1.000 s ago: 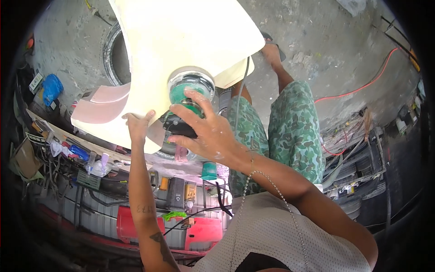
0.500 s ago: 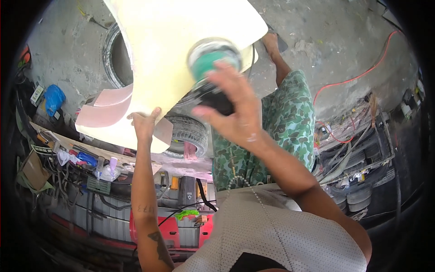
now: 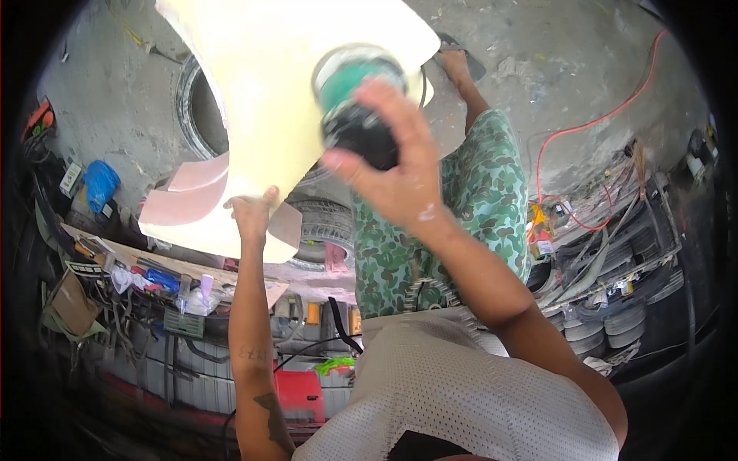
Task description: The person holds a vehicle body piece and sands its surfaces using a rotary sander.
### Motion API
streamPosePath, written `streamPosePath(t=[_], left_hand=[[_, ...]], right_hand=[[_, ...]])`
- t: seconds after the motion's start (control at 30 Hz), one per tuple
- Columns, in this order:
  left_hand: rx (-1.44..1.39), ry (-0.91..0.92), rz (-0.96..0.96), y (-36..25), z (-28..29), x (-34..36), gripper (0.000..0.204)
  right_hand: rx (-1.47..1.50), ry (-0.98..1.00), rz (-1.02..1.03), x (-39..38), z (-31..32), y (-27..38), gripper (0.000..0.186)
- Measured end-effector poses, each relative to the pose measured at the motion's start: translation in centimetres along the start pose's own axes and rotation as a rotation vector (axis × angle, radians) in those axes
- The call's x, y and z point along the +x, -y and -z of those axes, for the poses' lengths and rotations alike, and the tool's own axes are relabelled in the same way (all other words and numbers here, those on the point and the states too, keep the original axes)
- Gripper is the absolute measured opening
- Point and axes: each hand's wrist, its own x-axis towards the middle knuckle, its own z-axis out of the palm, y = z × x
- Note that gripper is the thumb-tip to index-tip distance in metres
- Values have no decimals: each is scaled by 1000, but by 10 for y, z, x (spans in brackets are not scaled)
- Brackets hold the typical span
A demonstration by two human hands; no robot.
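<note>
Two hands work on one large cream-coloured panel (image 3: 284,100), which fills the upper middle of the view and runs out past the top edge. The panel is held up off the ground, above a stack of tyres (image 3: 323,227) and in front of the person's patterned green shorts (image 3: 461,207). A pale pink patch (image 3: 184,196) shows on its lower left part.

The right hand (image 3: 400,169) grips a green-and-black power sander (image 3: 357,100) from above, the fingers wrapped and curled round the dark body of the tool, the thumb reaching out to the left. The sander's round green top lies against the panel near its right side.

The left hand (image 3: 252,215) holds the lower edge of the panel from beneath, fingers pressed together and bent up against the cream surface, with the forearm rising straight from the bottom of the view.

Beyond the panel, another tyre (image 3: 196,115) lies flat on the grey concrete floor (image 3: 553,69) at the left. A red cable (image 3: 607,115) snakes over the floor at the right. A cluttered workbench (image 3: 154,276) with bottles and tools stands to the lower left, with a blue bag (image 3: 100,184) lying above it near the left rim. The person's foot in a dark sandal (image 3: 459,65) rests on the floor just past the panel's right corner.
</note>
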Motion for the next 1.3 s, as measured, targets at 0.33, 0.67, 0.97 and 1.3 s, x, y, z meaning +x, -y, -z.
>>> streamPosePath(t=[0.33,0.67,0.97,1.3], left_hand=[[-94,57,25,-2,-1,-3,123],[-44,82,-17,-20,1,-13,89],[-40,67,-10,-32,-2,-19,98],[-65,35,-114,-27,-5,-17,74]], right_hand=[[334,-11,-142,18,-3,-8,71],[277,56,36,15,-9,-9,67],[310,8,35,18,6,-10,55],[309,-186,2,15,13,-16,56]])
